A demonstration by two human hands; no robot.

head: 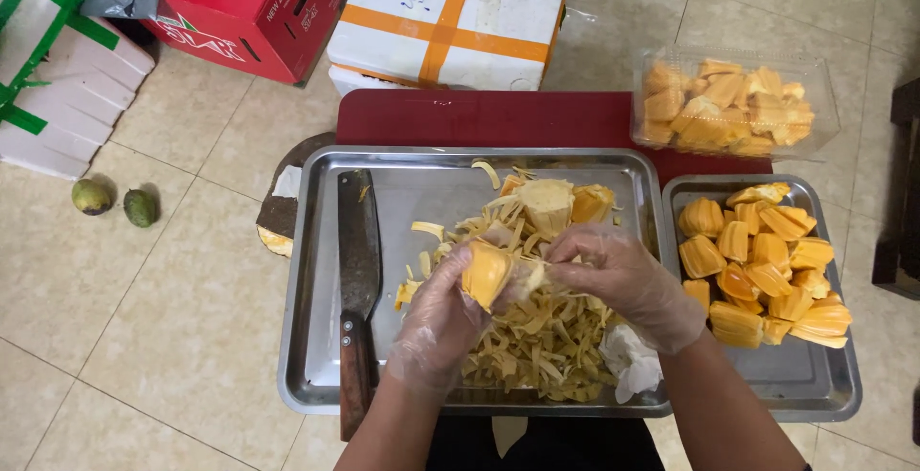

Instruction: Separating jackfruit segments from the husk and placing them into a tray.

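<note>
**Operator:** State the grip condition of both hands.

**Inspector:** Both hands wear thin clear plastic gloves. The left hand (443, 316) is closed around a glossy orange jackfruit pod (486, 275); the fingers wrap its lower half and the upper half stands clear above them. The right hand (621, 281) meets the pod from the opposite side, its fingertips (556, 258) pinched together at the pale fibres on the pod's edge. Whether those fingertips grip the pod itself or only the fibres cannot be told.

**Operator:** Locate the pod relative to the grip.

**Inspector:** It sits between the two hands, held just above a heap of pale yellow fibrous strips (537, 337) that lies directly beneath both hands. Just beyond the grip, touching the heap, rests a cream-coloured chunk of jackfruit core (548, 201) with orange pods attached.

**Operator:** Surrounding items?

**Inspector:** All of this lies within a large rectangular stainless-steel tray (316, 337). To the left of the gripping hand, well apart from it, a broad dark cleaver with a wooden handle (357, 270) lies flat in the same tray. Under the right wrist sits a crumpled white tissue (632, 361). To the right of that hand, a smaller steel tray (815, 385) holds a pile of separated orange pods (762, 265). Farther off, a clear plastic box (733, 102) holds more orange pieces.
</note>
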